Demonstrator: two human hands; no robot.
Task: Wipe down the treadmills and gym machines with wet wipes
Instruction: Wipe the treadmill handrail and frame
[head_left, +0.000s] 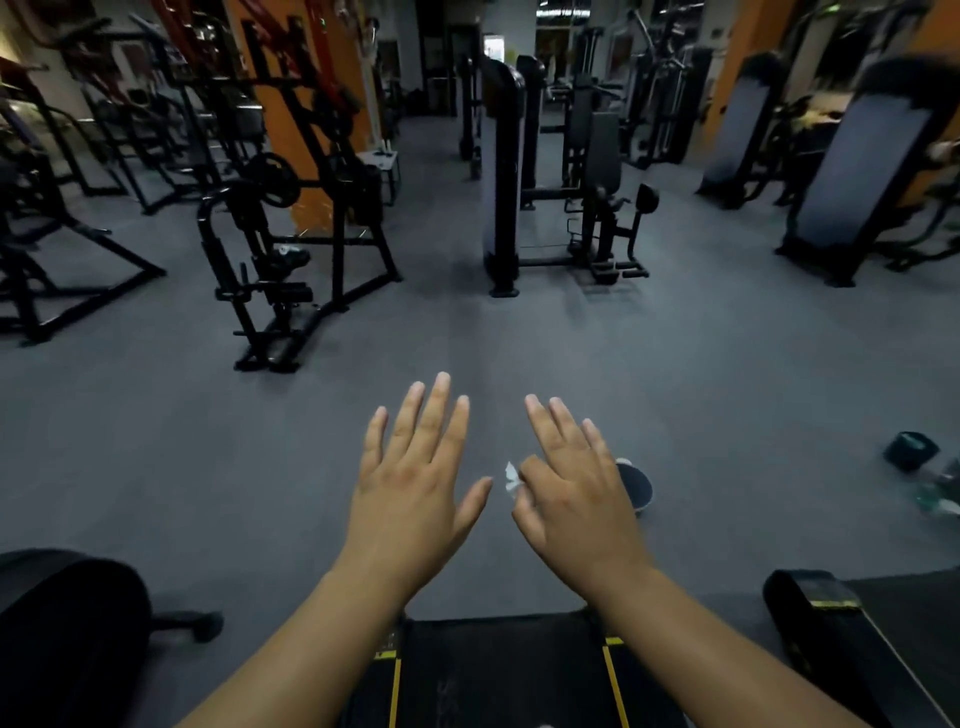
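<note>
Head view: a dim gym, seen over the person's 2 outstretched forearms. The left hand (415, 488) hovered palm down above the grey floor (727, 389), fingers straight and spread, holding nothing. Just beside it, the right hand (571, 493) reached forward too, 3 fingers straight, while its thumb and curled forefinger pinched a small crumpled wet wipe (511, 477) (only a white scrap showed between the 2 hands). Under the arms, at the bottom edge, lay the black deck of a treadmill (498, 675) with yellow side lines. A dark round container (638, 486) stood on the floor, partly hidden behind the right hand. Well beyond stood black gym machines: a plate-loaded frame (291, 234) on the left and a weight-stack machine (504, 182) in the middle.

The wipe touched no surface, so this seemed a moment between wiping passes. The next move would likely call for bringing the right hand onto a machine surface and pressing the wipe flat. Bunched so small, it may first need opening out.
</note>
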